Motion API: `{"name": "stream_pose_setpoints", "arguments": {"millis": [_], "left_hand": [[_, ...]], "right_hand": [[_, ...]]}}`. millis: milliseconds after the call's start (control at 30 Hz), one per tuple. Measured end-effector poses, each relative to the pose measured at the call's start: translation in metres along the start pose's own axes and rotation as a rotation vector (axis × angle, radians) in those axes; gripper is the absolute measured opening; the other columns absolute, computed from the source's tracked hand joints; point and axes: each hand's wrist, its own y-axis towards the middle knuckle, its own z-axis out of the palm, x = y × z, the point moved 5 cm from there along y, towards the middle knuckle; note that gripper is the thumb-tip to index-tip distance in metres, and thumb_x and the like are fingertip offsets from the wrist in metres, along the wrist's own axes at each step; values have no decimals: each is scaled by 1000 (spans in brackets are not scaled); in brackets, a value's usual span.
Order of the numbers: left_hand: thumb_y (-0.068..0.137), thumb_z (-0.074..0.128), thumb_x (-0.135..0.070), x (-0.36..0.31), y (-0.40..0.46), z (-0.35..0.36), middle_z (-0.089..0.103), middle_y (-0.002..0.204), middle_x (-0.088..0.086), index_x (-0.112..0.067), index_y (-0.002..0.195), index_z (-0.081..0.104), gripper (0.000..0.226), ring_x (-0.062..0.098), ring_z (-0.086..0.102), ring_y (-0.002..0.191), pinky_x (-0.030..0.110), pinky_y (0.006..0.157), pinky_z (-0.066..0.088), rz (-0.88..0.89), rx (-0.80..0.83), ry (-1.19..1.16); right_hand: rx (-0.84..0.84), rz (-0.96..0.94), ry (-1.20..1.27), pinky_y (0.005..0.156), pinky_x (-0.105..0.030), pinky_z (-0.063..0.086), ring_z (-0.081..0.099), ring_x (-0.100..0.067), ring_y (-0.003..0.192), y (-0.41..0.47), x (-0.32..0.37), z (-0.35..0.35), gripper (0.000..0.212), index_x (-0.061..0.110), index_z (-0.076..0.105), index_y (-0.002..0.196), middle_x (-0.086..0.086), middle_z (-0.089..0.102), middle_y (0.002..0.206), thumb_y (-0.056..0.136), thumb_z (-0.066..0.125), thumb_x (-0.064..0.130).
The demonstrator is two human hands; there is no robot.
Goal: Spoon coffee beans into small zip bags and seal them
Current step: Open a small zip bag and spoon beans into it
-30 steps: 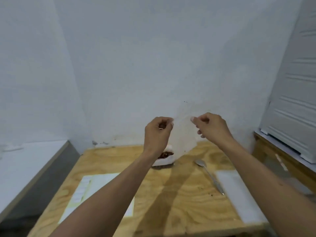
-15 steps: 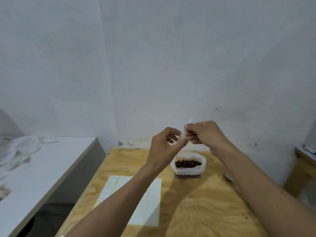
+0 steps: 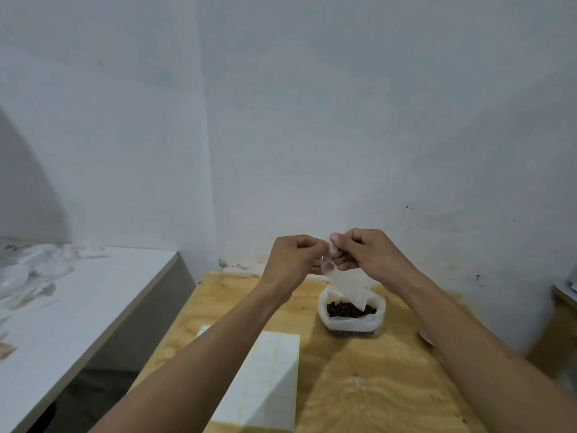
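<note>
Your left hand [image 3: 292,260] and right hand [image 3: 367,253] pinch the top of a small zip bag [image 3: 349,284], fingers [image 3: 334,245] clamped; coffee beans [image 3: 349,309] sit just below.

A second ago the left hand [image 3: 292,260] and right hand [image 3: 363,254] stretched the zip bag [image 3: 348,284] apart; now they pinch its top close together, and it hangs over the coffee beans [image 3: 343,309].

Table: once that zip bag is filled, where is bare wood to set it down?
Bare wood shows on the table between the label sheet and the right forearm, in front of the bean container. The far edge is crowded: both hands hold the bag above the container.
</note>
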Motion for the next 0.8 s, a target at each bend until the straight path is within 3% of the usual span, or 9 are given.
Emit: {"name": "stream_pose_setpoints", "arguments": {"millis": [167, 267, 400, 500, 567, 667, 733, 800], "left_hand": [[86, 71, -3, 4, 1, -1, 76, 75, 15, -2, 80, 76, 7, 34, 75, 75, 48, 75, 65, 43, -87, 216], [86, 65, 0, 5, 2, 2, 74, 71, 11, -2, 75, 71, 13, 28, 75, 68, 50, 73, 65, 36, -198, 176], [87, 64, -8, -2, 1, 14, 72, 68, 4, -8, 76, 69, 13, 21, 72, 66, 41, 68, 61, 160, -289, 370], [91, 66, -16, -5, -2, 27, 71, 68, -3, -10, 80, 71, 13, 11, 67, 63, 34, 65, 57, 316, -220, 498], [91, 67, -22, -4, -4, 32, 75, 74, -6, -11, 85, 74, 15, 7, 71, 71, 35, 72, 60, 388, -149, 501], [93, 73, -29, -5, -4, 28, 77, 86, -10, -15, 94, 77, 15, 4, 72, 83, 35, 80, 60, 395, -101, 435], [88, 78, -43, -6, -1, 23, 72, 117, -13, -20, 121, 70, 41, -1, 65, 107, 27, 94, 53, 345, 5, 477], [76, 84, -58, -1, 4, 22, 41, 156, -12, -26, 155, 38, 96, 1, 37, 142, 26, 113, 34, 252, 197, 630]], "right_hand": [[56, 43, -50, 84, -38, 63, 79, -26, 81, 0, -5, 3, 21, 3, 56, 81, -17, 79, 85, 101, 55, 8], [-4, 54, -40, 92, -53, 59, 79, -31, 80, -1, -9, -1, 29, 13, 42, 73, -27, 76, 86, 98, 55, 8], [-95, 82, -141, 76, -45, 57, 79, -25, 70, -1, -8, -12, 35, 14, 37, 68, -18, 62, 66, 93, 61, 10], [-148, 140, -140, 72, -33, 55, 78, -22, 66, 2, -9, -21, 24, 5, 50, 75, -15, 70, 73, 91, 64, 17], [-109, 175, -24, 78, -35, 63, 79, -27, 71, 3, -9, -22, 14, 0, 64, 91, -19, 78, 84, 92, 64, 15], [-69, 142, 16, 79, -39, 65, 78, -31, 73, 4, -9, -23, 10, -6, 70, 88, -23, 77, 82, 90, 65, 2], [-89, 128, 9, 71, -35, 65, 76, -24, 66, 7, -8, -27, 8, -11, 70, 88, -24, 74, 78, 88, 63, -7], [-56, 130, 7, 63, -30, 63, 73, -21, 62, 9, -7, -28, 10, -13, 71, 90, -23, 73, 77, 87, 61, -12]]}}
